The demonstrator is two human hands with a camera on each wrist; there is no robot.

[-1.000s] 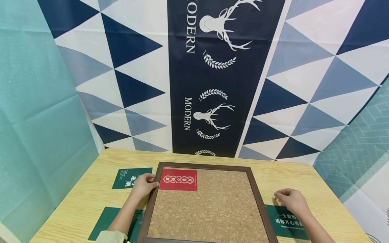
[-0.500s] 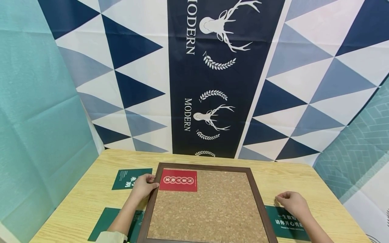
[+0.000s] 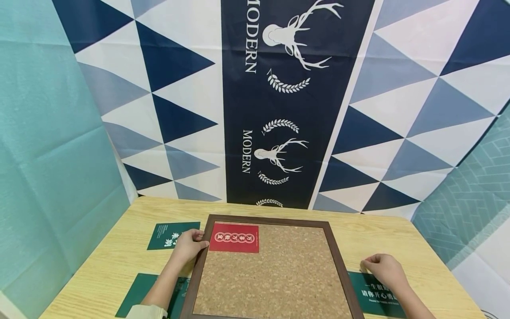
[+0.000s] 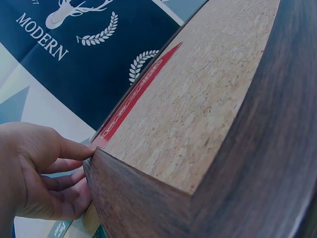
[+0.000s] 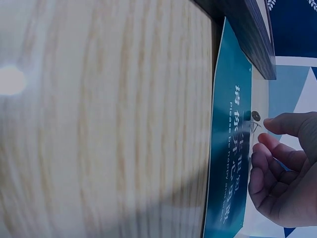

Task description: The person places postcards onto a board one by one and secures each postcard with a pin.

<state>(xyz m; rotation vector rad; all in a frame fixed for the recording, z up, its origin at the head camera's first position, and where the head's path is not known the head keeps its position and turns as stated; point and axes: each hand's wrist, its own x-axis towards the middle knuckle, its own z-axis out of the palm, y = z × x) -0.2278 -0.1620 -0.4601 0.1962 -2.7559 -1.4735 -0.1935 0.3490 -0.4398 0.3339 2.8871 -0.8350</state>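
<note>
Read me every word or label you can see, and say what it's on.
"MODERN", twice: backdrop.
"Please be happy and", "请你开心": right green card; rest unclear.
"万喜万般宜": red card; side print too small.
"来", "期": upper left green card, partly behind left hand; small lines unreadable.
Lower left green card: too faint.

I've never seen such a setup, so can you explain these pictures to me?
There's no machine here, just a person's two bare hands. The wide view comes from a camera on the head; the other two from cameras on each wrist.

On the wooden table lies a cork board in a brown frame, with a red card in its far left corner and green cards on either side.

The left hand grips the frame's left edge. The right hand is near a green card; a small round piece, perhaps a tack, shows beside its thumb, and I can't tell whether anything's held.
</note>
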